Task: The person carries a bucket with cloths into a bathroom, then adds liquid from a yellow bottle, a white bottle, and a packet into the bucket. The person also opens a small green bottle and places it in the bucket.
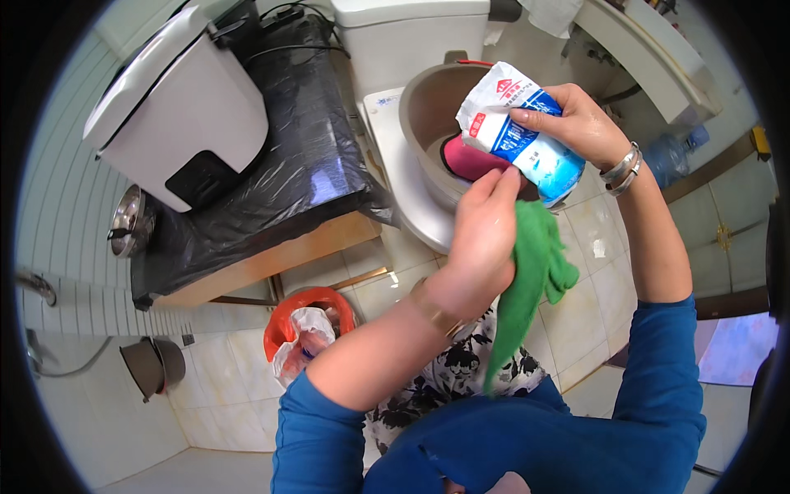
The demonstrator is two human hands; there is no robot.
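Note:
My right hand (574, 120) holds a blue-and-white plastic packet (537, 148) that bears writing. The packet is tilted, its crumpled white end toward the upper left, above a grey-brown bucket (426, 92). A pink piece with a dark edge (472, 157) lies partly inside the bucket; the packet hides some of it. My left hand (484, 234) is closed around a green cloth (531, 284), which hangs down over my lap. Its thumb and fingertip meet just below the packet, close to the pink piece; whether they touch it I cannot tell.
The bucket stands on a white toilet (395, 123). At left, a white appliance (191, 117) and a metal bowl (129, 222) sit on a table covered in black plastic (296, 142). A red-lined bin (278, 321) holds rubbish on the tiled floor. A washbasin (648, 55) juts out at upper right.

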